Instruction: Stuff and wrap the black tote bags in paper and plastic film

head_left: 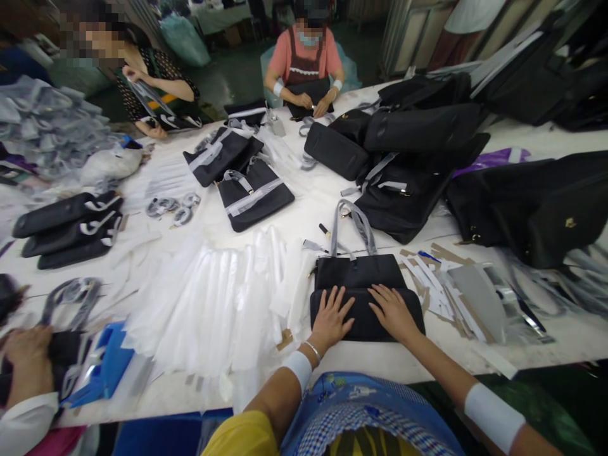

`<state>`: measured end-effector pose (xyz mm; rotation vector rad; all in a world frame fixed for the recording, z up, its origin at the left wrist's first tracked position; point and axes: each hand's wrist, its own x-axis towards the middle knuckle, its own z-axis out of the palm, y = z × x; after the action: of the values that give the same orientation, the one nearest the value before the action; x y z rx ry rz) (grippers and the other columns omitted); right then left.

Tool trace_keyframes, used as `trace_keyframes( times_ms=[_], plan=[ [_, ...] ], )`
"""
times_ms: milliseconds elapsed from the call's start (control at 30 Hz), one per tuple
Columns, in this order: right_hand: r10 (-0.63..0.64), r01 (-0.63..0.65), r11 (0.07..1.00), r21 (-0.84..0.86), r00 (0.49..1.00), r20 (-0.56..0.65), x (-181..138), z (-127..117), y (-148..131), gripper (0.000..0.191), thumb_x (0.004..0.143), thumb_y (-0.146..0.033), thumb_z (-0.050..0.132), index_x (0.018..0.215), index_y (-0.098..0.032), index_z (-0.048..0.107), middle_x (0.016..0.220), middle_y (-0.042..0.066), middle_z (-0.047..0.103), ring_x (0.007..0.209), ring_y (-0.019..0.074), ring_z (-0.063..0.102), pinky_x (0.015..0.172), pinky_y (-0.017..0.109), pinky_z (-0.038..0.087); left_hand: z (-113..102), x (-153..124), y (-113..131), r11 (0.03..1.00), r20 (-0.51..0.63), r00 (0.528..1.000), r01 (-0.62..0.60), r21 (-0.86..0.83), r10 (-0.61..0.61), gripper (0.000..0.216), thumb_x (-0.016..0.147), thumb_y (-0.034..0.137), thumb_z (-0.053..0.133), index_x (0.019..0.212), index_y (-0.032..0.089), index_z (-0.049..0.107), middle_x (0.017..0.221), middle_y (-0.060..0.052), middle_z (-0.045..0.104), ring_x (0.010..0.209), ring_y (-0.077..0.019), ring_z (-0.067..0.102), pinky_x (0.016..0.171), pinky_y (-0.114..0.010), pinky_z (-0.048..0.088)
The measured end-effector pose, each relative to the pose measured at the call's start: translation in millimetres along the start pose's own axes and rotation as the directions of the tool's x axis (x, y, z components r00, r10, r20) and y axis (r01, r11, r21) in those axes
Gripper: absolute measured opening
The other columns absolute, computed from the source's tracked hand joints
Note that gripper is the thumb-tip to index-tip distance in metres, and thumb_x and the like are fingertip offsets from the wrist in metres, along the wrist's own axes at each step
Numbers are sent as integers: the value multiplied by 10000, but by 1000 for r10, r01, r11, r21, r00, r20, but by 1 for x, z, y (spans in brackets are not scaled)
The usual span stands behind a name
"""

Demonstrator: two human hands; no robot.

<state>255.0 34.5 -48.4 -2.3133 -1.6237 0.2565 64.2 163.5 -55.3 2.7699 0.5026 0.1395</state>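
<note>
- So the black handbag [356,271] sits by the near edge of the tabletop [565,347], a bit right of the middle, its plastic-wrapped handles [367,233] pointing toward the far edge
- Left hand [331,318] is laid flat on the half of it closest to the near edge, fingers spread wide, not gripping anything
- Right hand [393,311] does pretty much the same a little further right, palm down, fingers apart, nothing pinched
- Big spread of clear plastic bags [209,304] to the left, reaching toward the near edge
- Messy paper strips [424,285] just right of the handbag
- Loads of other black bags [418,130] heaped toward the far right corner
- Somebody else's hand [28,351] is over by the near left corner, near some blue thing [111,364]
</note>
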Motion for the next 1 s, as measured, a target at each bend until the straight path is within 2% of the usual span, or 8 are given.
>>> trace_keyframes(
  times_ms=[167,333,500,600,700,833,933,1000],
  plan=[
    [-31,8,924,382,998,54,47,-9,-44,377,975,-316,399,1246,-191,628,1256,106,645,1177,221,588,1050,398,465,8,-2,-3,1000,-19,1000,-20,6,20,614,928,497,486,1481,268,350,1597,-94,258,1480,-304,203,1192,-564,173],
    [-190,90,848,523,972,142,95,0,-107,341,931,-256,460,1195,-183,664,1229,111,657,1148,233,601,1035,410,467,25,-5,-5,998,-21,1000,17,-58,-18,569,935,487,468,1443,234,430,1453,-116,495,1422,-324,331,1196,-579,135],
    [-303,151,795,587,938,169,129,17,-154,321,927,-256,478,1173,-197,675,1220,98,670,1161,231,597,1052,409,439,28,-7,-7,994,-23,999,-30,-104,28,637,965,463,402,1526,203,250,1603,-112,225,1478,-306,209,1208,-505,140],
    [-329,148,784,603,922,202,151,29,-180,316,937,-266,473,1182,-207,664,1216,77,673,1127,211,614,1026,369,452,23,-6,-7,995,-1,1000,-27,-96,27,661,956,453,430,1533,198,231,1625,-105,122,1498,-311,116,1213,-489,139],
    [-274,77,819,569,923,269,172,46,-204,303,958,-284,459,1183,-217,651,1186,56,688,1083,195,638,977,323,474,19,-5,-8,995,26,999,-28,-94,31,681,950,454,444,1534,179,226,1623,-112,126,1502,-320,69,1215,-512,135],
    [-57,-114,906,409,922,383,200,67,-228,338,965,-287,463,1224,-116,597,1065,143,714,1027,239,663,920,345,485,13,-3,-8,992,32,997,-63,-107,67,676,952,463,446,1529,175,244,1617,-116,162,1496,-331,115,1219,-526,148],
    [61,-213,933,290,888,456,222,75,-239,326,922,-328,570,1152,-102,625,1083,196,693,1092,286,628,928,379,470,7,1,-7,991,80,995,-55,-123,65,627,949,448,464,1507,203,318,1590,-85,266,1461,-341,241,1212,-514,209],
    [102,-256,936,244,856,506,233,78,-246,301,899,-362,621,1090,-131,651,1099,173,686,1103,279,621,927,388,473,1,2,-6,991,108,994,-18,-136,32,585,949,432,464,1489,226,367,1566,-61,325,1434,-354,303,1202,-509,245]
  ],
)
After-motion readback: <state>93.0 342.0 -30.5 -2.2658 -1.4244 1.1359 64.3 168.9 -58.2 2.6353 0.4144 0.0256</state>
